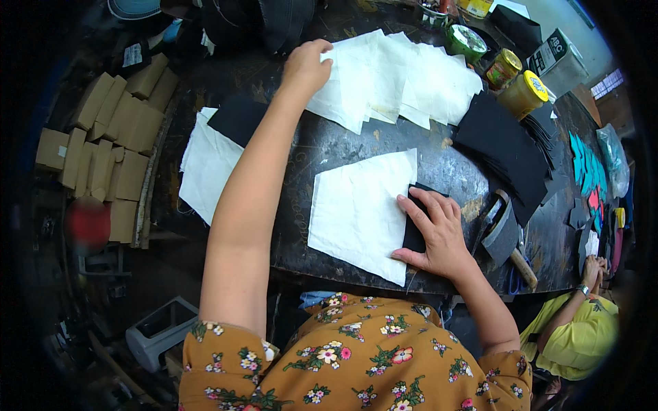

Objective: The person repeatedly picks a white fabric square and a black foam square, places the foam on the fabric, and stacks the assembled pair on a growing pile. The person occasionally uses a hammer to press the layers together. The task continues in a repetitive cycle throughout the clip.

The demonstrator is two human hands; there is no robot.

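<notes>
My left hand (308, 67) reaches to the far side of the table, its fingers bent at the corner of the end piece in a fanned row of white cloth pieces (353, 79). It appears to pinch that corner. Flat in front of me lies a single white cloth piece (360, 212) with slanted sides. My right hand (439, 233) rests with spread fingers on a black piece (414, 236) at the right edge of this cloth. The palm hides much of the black piece. Left of my forearm, another white cloth (205, 164) lies partly against a black piece (236, 122).
Fanned black pieces (504, 151) lie at the right. A hammer (524, 267) and a dark curved piece (500, 229) lie near the front edge. Yellow-lidded jar (524, 94), green tub (466, 42) and brown cartons (130, 127) stand around. A co-worker in yellow (579, 335) sits right.
</notes>
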